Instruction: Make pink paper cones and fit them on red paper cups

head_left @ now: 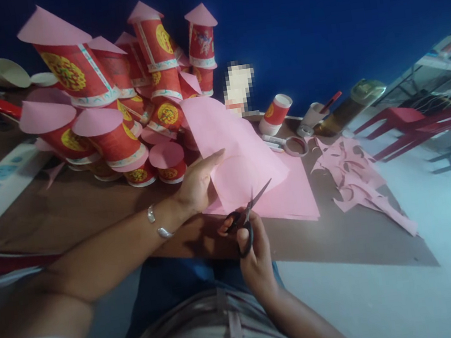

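My left hand point(198, 185) grips a pink paper sheet point(233, 151) by its left edge, thumb on top, and holds it tilted up off the table. A faint curved line shows on that sheet. In my right hand point(256, 254) are black-handled scissors point(247, 224), fingers through the loops. Their blades are spread apart and point up and to the right, at the sheet's lower edge; whether they touch the paper I cannot tell. More pink paper point(296, 192) lies flat on the table underneath.
Stacked red paper-cup lanterns point(120, 136) with pink cone tops crowd the left back. Pink paper scraps point(351, 168) lie at the right of the brown table point(323, 242). A tape roll point(295, 147), a red cup point(278, 111) and a jar point(350, 104) stand behind. Red stools point(403, 116) are beyond.
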A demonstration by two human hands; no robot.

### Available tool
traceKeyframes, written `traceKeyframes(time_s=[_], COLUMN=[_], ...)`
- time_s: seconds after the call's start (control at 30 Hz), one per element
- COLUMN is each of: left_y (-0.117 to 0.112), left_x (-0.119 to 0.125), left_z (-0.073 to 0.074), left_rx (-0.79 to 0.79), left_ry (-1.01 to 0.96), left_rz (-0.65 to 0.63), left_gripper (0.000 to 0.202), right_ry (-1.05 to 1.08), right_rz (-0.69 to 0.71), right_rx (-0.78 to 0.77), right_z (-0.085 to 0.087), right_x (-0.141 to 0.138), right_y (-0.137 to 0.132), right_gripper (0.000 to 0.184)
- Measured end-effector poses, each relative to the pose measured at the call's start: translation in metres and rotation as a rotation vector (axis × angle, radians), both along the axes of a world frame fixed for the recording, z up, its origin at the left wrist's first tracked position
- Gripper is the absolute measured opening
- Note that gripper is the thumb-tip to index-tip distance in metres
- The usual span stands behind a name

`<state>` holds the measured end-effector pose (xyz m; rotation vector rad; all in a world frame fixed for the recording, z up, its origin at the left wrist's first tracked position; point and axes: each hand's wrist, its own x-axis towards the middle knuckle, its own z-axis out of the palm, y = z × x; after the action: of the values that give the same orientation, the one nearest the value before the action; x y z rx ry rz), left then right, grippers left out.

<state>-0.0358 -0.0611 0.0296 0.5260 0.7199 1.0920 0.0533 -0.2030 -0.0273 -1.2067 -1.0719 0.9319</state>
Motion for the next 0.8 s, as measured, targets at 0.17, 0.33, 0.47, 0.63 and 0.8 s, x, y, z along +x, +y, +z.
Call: traceKeyframes(time_s=[0.17,0.33,0.47,0.63,0.8], left_y=[-0.0002,0.0008,0.0003,0.0002,0.0008], left_x=[0.0011,0.0002,0.0009,0.0014,0.0019], left_z=[-0.0007,-0.0027,-0.0029,-0.0055,-0.0072], left_rx=[0.023,0.017,0.027,0.039,0.037], left_ry=[0.003,-0.002,-0.011,-0.006,-0.026], left_rz=[-0.020,-0.009,-0.010,-0.009,0.033], left_gripper=[0.027,0.022,0.019,0.020,0.022], right_ry=[0.035,0.056,0.076,0.108,0.089], right_rz=[0.001,-0.006,-0.016,-0.031,-0.042], right_rx=[0.003,-0.008,-0.002,0.005,-0.010], right_z=[0.0011,0.0003,-0.0017,-0.0035,-0.0049], right_x=[0.0008,0.0008,-0.0004,-0.0013,-0.0012], right_y=[-0.0003,-0.0002,-0.0002,-0.0002,-0.0008], right_gripper=[0.036,0.034,0.032,0.030,0.029])
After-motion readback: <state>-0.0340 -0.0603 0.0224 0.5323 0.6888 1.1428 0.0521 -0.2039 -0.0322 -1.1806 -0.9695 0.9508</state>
